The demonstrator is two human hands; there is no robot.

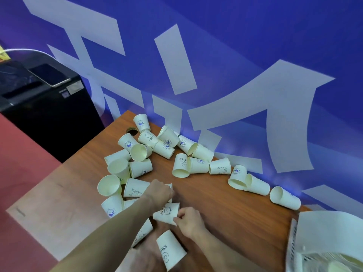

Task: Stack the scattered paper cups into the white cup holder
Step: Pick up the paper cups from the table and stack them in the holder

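Cups point(182, 165) lie scattered on the table point(225, 203); right hand point(189, 218) pinches one cup point(166, 213); left hand point(159, 191) grips another point(170, 185); holder point(306, 252) sits at right.

Matt paper cups point(200, 165) on smooth (seemingly laminate) wood-grain table point(225, 201).

Paper cups point(182, 165) lie scattered across a wooden table point(225, 203) against a blue wall point(255, 46). The left hand point(159, 193) reaches among them; the right hand point(188, 218) pinches a cartoon-printed cup point(166, 213). A white cup holder point(294, 244) sits at the lower right.
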